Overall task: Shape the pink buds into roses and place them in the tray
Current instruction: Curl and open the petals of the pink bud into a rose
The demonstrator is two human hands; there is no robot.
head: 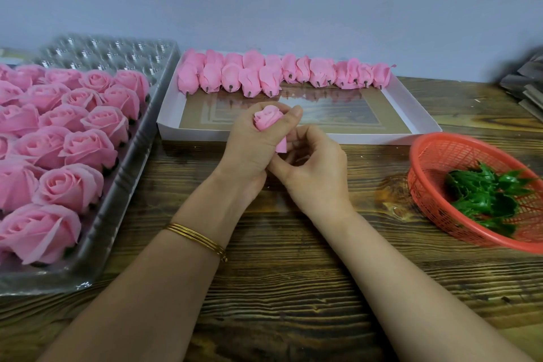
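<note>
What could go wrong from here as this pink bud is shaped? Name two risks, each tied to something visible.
1. The right hand pinches an outer petal of the bud that the left hand grips; pulling hard might tear it.
2. The finished roses sit tightly packed in the clear tray; setting another beside them could crush petals.

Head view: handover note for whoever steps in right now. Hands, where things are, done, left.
Left hand grips one bud, its top petals partly spread. Right hand pinches that bud's lower end.
Clear tray at left: rows of finished roses; its back cups are empty.
White box behind the hands: unshaped buds lined along its far side.
Red basket at right holds green leaves.
Done: visible tray mostly filled. Left: finish this bud, seat it, then the box's buds.
</note>
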